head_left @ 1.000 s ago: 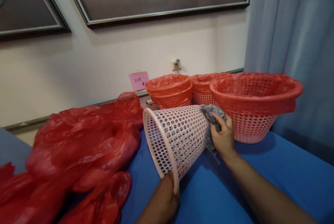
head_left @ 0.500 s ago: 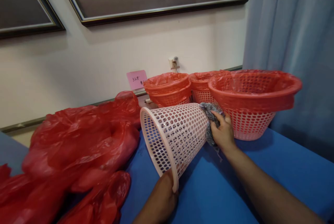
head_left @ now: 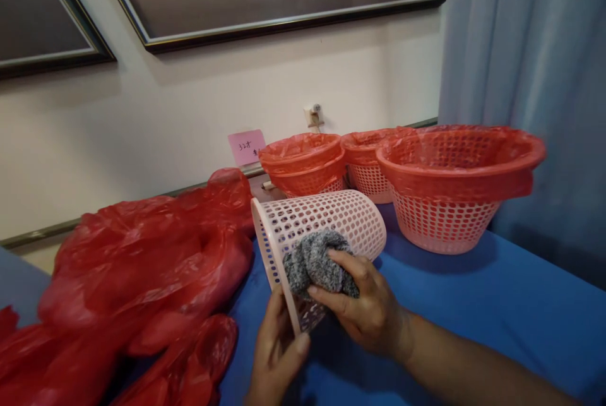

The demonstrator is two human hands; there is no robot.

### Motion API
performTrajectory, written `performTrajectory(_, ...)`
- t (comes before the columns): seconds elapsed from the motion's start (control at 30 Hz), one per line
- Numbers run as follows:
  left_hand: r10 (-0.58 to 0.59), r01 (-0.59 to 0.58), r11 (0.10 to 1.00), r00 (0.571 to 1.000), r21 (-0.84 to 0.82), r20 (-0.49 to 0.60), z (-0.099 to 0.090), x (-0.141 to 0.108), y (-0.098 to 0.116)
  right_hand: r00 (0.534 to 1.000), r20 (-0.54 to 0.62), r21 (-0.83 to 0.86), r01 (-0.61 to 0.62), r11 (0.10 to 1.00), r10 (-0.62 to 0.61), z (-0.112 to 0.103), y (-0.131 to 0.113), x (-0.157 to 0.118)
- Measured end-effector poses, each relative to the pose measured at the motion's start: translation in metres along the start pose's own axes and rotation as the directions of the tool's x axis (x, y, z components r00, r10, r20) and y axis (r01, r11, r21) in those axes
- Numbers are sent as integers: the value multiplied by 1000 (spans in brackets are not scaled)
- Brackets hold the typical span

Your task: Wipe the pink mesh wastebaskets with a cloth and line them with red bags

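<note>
A pale pink perforated basket lies on its side above the blue surface, its open rim facing left. My left hand grips the lower part of that rim, thumb outside. In my right hand is a bunched grey speckled cloth, pressed against the basket's side near the rim. The fingers of my right hand are closed round the cloth's right part. The basket's lower side is partly hidden by the cloth and hands.
Crumpled red plastic bags cover the left of the blue table. Red-lined baskets stand behind: one at the right, others near the wall. A pink note and a socket are beyond.
My right hand and the cloth have moved left and down, from the basket's base to near its rim. The basket has turned slightly, and my left hand's thumb now shows at the rim.
</note>
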State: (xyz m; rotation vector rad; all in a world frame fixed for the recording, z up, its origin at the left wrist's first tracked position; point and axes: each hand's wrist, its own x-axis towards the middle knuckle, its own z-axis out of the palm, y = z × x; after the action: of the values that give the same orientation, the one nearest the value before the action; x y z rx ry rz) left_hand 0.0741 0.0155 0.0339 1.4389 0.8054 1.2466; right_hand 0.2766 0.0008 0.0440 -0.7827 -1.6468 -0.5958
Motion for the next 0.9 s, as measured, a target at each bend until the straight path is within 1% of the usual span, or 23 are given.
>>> performTrajectory(0.07,-29,22,997,996,-79,-89,5,2,17,1000,4,11,30,999,-30,2,-4,-2)
performTrajectory(0.13,-49,39,997,987,-67,-154,8,4,31,998,3,25,68,997,-68,3,-9,-3)
performTrajectory(0.2,-72,70,997,984,-21,-163,9,6,38,996,9,42,83,996,-84,5,-9,-6)
performTrajectory(0.23,-81,82,997,984,0,-157,10,5,39,998,13,49,67,997,-67,5,-6,-8)
performTrajectory(0.27,-85,89,996,985,19,-152,10,3,38,1000,19,48,21,999,-22,5,-1,-9)
performTrajectory(0.3,-82,89,995,985,39,-153,11,0,35,998,18,35,-57,998,56,5,8,-11)
performTrajectory(0.33,-71,81,995,984,62,-161,11,-3,31,987,5,13,-160,987,160,6,20,-14)
performTrajectory(0.37,-52,68,993,985,93,-166,11,-6,26,960,-23,-13,-280,960,280,6,33,-16)
performTrajectory(0.4,-32,53,988,988,142,-149,11,-9,19,915,-60,-37,-400,916,398,7,46,-19)
performTrajectory(0.43,-5,27,977,995,212,-104,9,-12,12,861,-101,-52,-504,862,498,8,59,-21)
performTrajectory(0.47,34,-22,956,999,294,-35,8,-14,5,811,-136,-56,-580,813,569,9,70,-23)
performTrajectory(0.5,77,-91,923,996,375,50,6,-14,-2,777,-154,-52,-623,780,610,9,77,-24)
performTrajectory(0.53,119,-169,880,983,443,140,4,-14,-8,765,-160,-43,-636,770,623,10,80,-24)
performTrajectory(0.57,152,-245,835,963,493,222,2,-13,-14,778,-150,-33,-621,783,610,10,77,-24)
performTrajectory(0.6,179,-309,793,942,525,286,2,-12,-18,809,-125,-21,-581,814,574,9,69,-22)
performTrajectory(0.63,201,-356,761,924,542,325,2,-10,-21,851,-86,-1,-519,854,517,8,56,-21)
performTrajectory(0.7,215,-401,736,902,546,374,4,-5,-23,937,0,76,-349,934,350,3,25,-17)
performTrajectory(0.73,212,-406,743,897,532,388,6,-3,-23,964,30,129,-264,956,263,1,9,-16)
performTrajectory(0.77,205,-397,760,897,514,391,8,-1,-22,980,47,178,-197,964,191,-1,-4,-14)
performTrajectory(0.8,193,-379,782,902,495,386,10,1,-20,988,52,210,-154,966,146,-2,-12,-14)
performTrajectory(0.83,178,-356,801,909,482,376,11,2,-19,990,54,219,-137,966,128,-2,-14,-14)
performTrajectory(0.87,161,-331,815,918,476,362,11,4,-18,989,54,200,-149,968,141,-1,-11,-14)
performTrajectory(0.9,146,-307,823,927,478,345,11,7,-17,982,54,159,-189,969,183,1,-3,-15)
